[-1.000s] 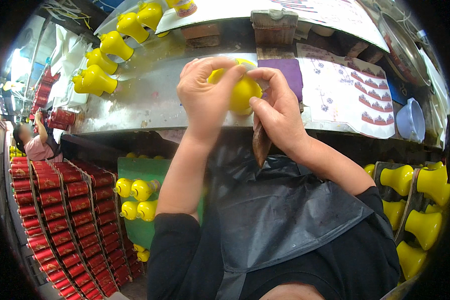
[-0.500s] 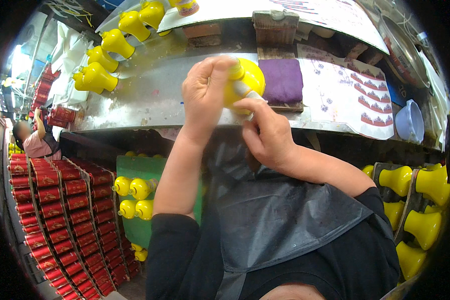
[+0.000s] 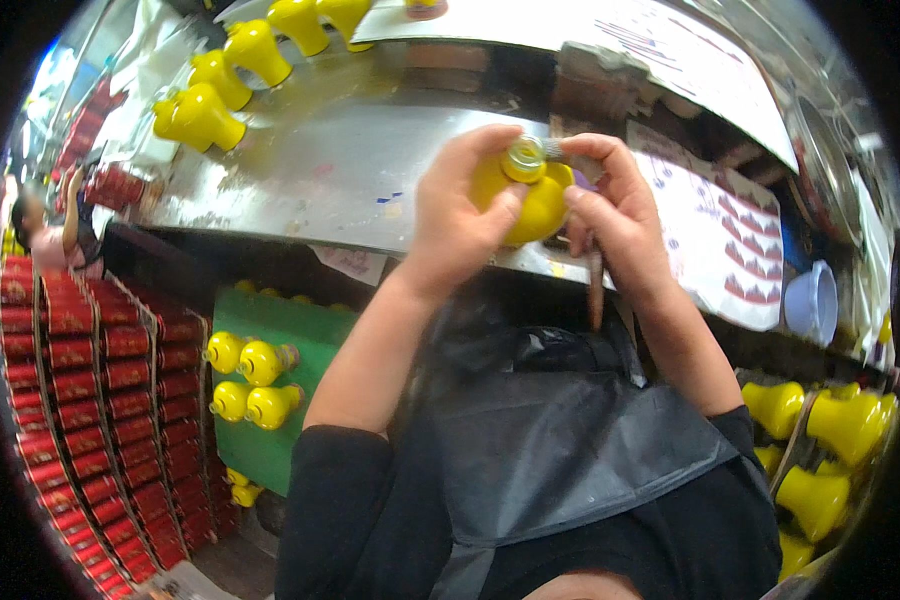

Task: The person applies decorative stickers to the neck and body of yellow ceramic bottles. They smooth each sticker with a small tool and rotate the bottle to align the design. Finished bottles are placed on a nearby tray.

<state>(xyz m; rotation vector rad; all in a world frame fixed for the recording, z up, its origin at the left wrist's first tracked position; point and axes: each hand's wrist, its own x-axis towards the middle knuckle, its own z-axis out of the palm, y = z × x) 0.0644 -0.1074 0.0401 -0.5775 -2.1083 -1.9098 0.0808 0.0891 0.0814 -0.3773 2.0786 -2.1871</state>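
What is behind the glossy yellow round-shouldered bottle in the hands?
A sliver of purple material shows beside the right hand; grey metal worktop below the bottle. Whatever lies directly behind it is covered.

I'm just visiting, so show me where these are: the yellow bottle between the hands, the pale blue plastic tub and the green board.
Yellow bottle [image 3: 542, 213]: head view, on its rounded body.
Pale blue plastic tub [image 3: 800, 309]: head view, on its wall.
Green board [image 3: 258, 456]: head view, on its bare lower part.

A glossy yellow bottle [image 3: 542, 215], clear at its mouth, tilts its neck toward the view between the left hand [image 3: 467, 212] and right hand [image 3: 620, 215], above the table [image 3: 315, 185]; a brown stick [image 3: 596, 290] juts below.
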